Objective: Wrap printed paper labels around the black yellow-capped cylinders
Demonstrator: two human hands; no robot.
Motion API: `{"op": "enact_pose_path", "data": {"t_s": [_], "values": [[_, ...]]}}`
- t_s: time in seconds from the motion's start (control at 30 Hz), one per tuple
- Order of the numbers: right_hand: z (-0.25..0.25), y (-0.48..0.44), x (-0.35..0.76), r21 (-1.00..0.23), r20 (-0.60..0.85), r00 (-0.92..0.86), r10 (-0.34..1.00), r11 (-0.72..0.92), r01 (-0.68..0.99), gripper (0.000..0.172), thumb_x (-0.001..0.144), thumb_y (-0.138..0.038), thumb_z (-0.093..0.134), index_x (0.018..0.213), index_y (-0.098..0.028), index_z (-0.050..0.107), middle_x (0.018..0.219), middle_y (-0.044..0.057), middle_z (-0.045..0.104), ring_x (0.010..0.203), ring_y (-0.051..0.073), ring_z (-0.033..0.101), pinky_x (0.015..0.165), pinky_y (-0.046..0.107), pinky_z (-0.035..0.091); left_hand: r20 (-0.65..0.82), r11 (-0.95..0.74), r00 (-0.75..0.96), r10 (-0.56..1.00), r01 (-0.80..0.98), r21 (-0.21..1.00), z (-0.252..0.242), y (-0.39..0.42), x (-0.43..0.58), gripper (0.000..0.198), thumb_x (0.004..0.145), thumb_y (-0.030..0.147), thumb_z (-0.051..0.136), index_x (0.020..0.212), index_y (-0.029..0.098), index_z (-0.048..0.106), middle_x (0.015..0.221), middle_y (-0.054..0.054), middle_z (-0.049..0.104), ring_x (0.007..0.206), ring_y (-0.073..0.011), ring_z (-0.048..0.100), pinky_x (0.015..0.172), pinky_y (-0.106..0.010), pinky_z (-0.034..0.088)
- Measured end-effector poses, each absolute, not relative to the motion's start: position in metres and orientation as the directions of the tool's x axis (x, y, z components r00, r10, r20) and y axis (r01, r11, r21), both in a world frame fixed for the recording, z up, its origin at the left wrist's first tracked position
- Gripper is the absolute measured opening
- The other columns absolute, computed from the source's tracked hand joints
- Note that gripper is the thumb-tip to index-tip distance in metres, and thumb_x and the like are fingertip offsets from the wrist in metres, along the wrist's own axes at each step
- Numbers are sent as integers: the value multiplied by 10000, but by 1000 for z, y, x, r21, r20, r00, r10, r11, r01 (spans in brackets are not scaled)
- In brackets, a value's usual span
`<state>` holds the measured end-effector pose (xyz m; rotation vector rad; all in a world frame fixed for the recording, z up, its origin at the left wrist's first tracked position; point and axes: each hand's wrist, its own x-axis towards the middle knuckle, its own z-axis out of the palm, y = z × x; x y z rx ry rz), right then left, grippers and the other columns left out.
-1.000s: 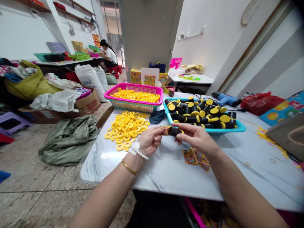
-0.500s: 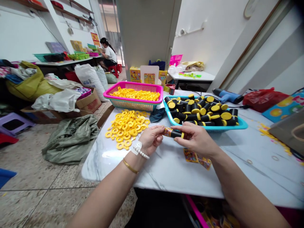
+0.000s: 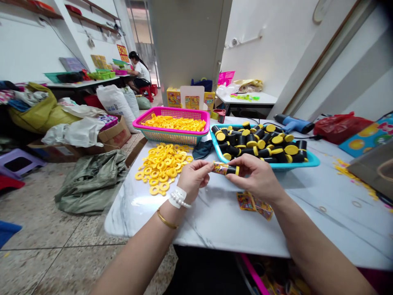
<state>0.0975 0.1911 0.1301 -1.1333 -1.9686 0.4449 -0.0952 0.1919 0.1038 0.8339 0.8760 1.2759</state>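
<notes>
In front of my chest I hold a small black bottle (image 3: 232, 170) with a yellow end, tilted nearly level. My right hand (image 3: 258, 175) pinches it near the yellow end with thumb and fingers. A colourful printed label sleeve (image 3: 219, 167) covers its left part, and my left hand (image 3: 195, 178) grips that end between thumb and forefinger. Below my right hand, more printed labels (image 3: 246, 201) lie on the table. Behind it stands a blue basin (image 3: 270, 166) heaped with black bottles (image 3: 251, 140) with yellow ends.
Left of my hands lies a pile of yellow rings (image 3: 162, 166). A pink basket (image 3: 172, 132) of yellow pieces stands behind it. A blue heat gun (image 3: 294, 123) and a red bag (image 3: 340, 128) are at the back right. A co-worker (image 3: 140, 70) sits far off.
The printed sleeve now covers more of the black bottle, reaching farther towards its yellow end. Both hands remain in nearly the same place.
</notes>
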Motion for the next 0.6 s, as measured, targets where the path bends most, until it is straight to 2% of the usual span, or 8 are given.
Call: {"op": "enact_pose_path", "data": {"t_s": [0.07,0.13,0.23,0.3,0.43,0.6], "values": [[130,192,100,-625,488,-280,827,555,549,209,720,-252,772,902,-198,685,721,-18,576,576,118,547,534,250,464,-75,63,-13,997,-409,910,105,192,-96,411,611,397,857,834,127,641,635,25,554,487,-49,467,391,-146,259],[129,193,100,-619,500,-332,800,598,509,239,723,-291,793,922,-210,689,774,-1,594,613,130,567,559,264,490,-63,53,-17,998,-371,927,106,192,-98,475,601,393,871,940,153,640,787,-8,621,619,-86,568,450,-155,366],[124,192,98,-626,515,-383,767,641,443,284,758,-345,787,1016,-250,719,915,35,605,673,140,581,592,281,520,-44,118,242,969,-300,947,105,192,-100,499,608,408,869,974,146,653,819,-33,645,698,-128,618,560,-214,468],[119,192,94,-618,532,-387,754,657,431,318,789,-347,766,1099,-290,726,978,43,593,711,145,583,628,297,535,-18,119,346,938,-273,955,102,193,-100,433,628,406,859,889,119,666,746,-23,630,643,-111,595,597,-231,473],[109,193,87,-596,553,-425,716,697,398,382,829,-329,735,1209,-337,694,950,23,565,705,132,558,673,313,529,-13,110,360,933,-252,962,96,195,-99,415,619,368,873,887,117,680,711,-8,628,600,-91,568,594,-224,445],[107,196,88,-599,561,-430,707,706,378,423,820,-294,749,1236,-330,678,936,13,554,689,120,541,663,300,513,-108,278,424,899,-362,890,100,194,-101,440,629,442,863,896,157,659,734,-8,642,578,-88,578,517,-188,388]]}}
